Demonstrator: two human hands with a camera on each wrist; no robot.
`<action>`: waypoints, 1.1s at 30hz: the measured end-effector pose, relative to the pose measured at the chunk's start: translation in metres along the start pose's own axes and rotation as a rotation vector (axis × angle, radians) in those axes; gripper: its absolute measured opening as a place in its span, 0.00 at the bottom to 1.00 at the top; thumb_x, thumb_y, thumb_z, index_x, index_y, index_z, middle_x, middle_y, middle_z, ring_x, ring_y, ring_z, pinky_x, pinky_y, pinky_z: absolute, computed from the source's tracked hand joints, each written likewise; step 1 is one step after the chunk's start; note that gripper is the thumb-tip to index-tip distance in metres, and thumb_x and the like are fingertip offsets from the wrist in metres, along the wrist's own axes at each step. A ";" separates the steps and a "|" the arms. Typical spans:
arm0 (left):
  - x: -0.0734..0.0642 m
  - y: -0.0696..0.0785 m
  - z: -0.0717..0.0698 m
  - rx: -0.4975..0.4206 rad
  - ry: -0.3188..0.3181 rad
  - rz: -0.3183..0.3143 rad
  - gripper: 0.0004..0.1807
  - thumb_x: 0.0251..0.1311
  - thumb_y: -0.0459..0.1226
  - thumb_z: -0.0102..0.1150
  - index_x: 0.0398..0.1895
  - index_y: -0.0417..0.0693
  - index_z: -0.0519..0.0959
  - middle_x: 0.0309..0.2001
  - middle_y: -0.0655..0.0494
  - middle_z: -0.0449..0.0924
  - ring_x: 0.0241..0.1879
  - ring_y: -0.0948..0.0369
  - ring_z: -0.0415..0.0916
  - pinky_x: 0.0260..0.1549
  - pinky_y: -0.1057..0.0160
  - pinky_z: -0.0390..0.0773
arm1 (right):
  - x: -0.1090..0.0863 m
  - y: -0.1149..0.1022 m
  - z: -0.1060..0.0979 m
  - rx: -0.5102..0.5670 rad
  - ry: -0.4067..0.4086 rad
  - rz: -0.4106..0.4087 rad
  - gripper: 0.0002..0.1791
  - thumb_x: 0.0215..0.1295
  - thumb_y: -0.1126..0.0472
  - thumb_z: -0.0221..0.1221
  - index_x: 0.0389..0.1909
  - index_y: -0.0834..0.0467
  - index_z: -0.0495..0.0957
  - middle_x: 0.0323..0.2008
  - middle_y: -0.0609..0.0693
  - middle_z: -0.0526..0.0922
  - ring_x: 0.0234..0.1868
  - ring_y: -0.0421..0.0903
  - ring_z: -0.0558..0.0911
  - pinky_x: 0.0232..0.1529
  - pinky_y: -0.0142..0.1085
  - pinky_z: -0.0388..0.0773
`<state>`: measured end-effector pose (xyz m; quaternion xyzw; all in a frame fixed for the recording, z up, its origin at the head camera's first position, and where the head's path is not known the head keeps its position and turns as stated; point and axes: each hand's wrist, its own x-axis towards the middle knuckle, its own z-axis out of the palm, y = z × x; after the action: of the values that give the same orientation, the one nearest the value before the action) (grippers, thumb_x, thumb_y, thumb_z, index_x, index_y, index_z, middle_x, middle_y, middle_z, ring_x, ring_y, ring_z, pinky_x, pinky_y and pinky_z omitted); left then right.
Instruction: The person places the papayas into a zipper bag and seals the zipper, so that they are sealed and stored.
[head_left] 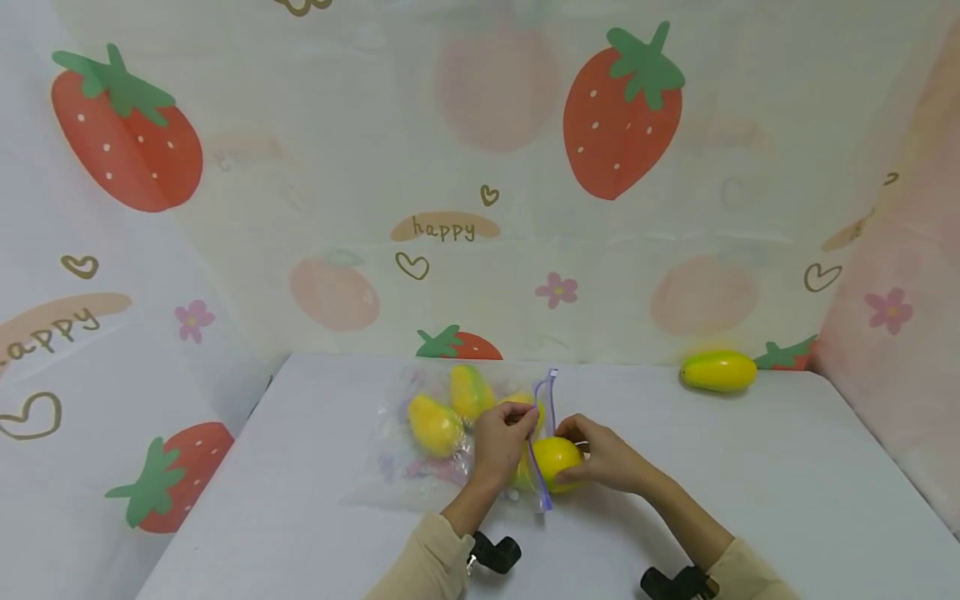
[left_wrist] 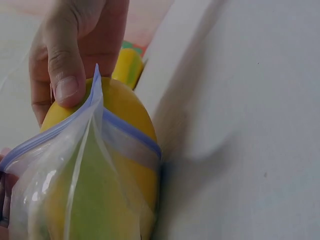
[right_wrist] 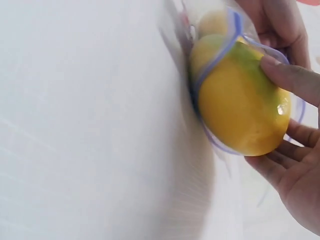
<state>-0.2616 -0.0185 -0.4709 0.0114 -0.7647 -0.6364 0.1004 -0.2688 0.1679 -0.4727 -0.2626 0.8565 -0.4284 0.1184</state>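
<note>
the right hand grips a yellow mango, fingers and thumb curled round it; the mango sits partly inside the mouth of a clear bag. the left hand pinches the bag's purple zip, which crosses the mango. more fruits lie in the bag — the left hand partly hides one. a loose fruit lies well apart, at the white table's far right edge, before a strawberry-print backdrop.
</note>
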 end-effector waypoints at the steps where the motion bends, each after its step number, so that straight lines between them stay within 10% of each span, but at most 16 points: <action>1: 0.000 0.000 0.000 -0.004 0.000 0.003 0.09 0.60 0.39 0.64 0.35 0.41 0.86 0.28 0.50 0.84 0.25 0.66 0.74 0.27 0.74 0.76 | 0.000 0.000 0.002 -0.002 0.016 0.008 0.31 0.51 0.57 0.72 0.51 0.65 0.71 0.50 0.58 0.79 0.53 0.55 0.78 0.58 0.50 0.77; 8: 0.002 -0.002 -0.001 -0.025 0.005 0.013 0.10 0.61 0.39 0.64 0.36 0.40 0.86 0.30 0.49 0.85 0.26 0.66 0.75 0.28 0.75 0.77 | -0.005 -0.001 0.006 -0.072 0.118 0.023 0.28 0.50 0.52 0.73 0.49 0.59 0.76 0.44 0.54 0.77 0.42 0.47 0.77 0.39 0.32 0.77; 18: 0.001 -0.003 -0.001 -0.020 0.003 0.011 0.10 0.61 0.40 0.64 0.37 0.42 0.86 0.33 0.50 0.86 0.29 0.64 0.77 0.31 0.75 0.78 | -0.013 0.006 0.014 0.138 0.190 0.098 0.28 0.54 0.62 0.70 0.52 0.68 0.72 0.51 0.60 0.78 0.50 0.52 0.79 0.52 0.39 0.81; 33: 0.004 0.000 -0.001 0.001 0.021 0.035 0.09 0.62 0.39 0.63 0.37 0.41 0.86 0.34 0.50 0.87 0.29 0.65 0.77 0.32 0.75 0.79 | -0.007 -0.006 0.031 0.186 0.294 0.147 0.20 0.51 0.62 0.72 0.42 0.65 0.77 0.38 0.55 0.81 0.36 0.42 0.77 0.38 0.28 0.75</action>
<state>-0.2651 -0.0199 -0.4705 0.0048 -0.7640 -0.6340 0.1195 -0.2479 0.1479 -0.4870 -0.1219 0.8382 -0.5295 0.0467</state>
